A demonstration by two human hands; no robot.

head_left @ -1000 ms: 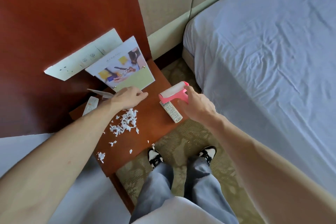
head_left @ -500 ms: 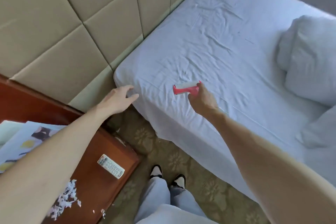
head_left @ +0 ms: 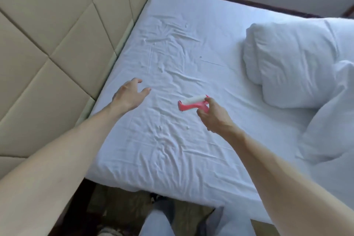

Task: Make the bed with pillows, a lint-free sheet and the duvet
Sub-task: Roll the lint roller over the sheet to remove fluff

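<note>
The right hand (head_left: 214, 119) gripped the pink lint roller (head_left: 192, 102) by its handle, low over the wrinkled sheet (head_left: 172, 48) (I supposed, to clean it of lint), while the left hand (head_left: 130, 95) hovered with fingers spread and a pillow (head_left: 287, 63) lay aside.

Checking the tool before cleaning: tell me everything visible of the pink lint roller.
The lint roller has a pink plastic-looking frame with a white roll lying roughly level along its top. The right grip holds its handle end, fingers curled round it, above the wrinkled white sheet; contact with the sheet cannot be told.
</note>
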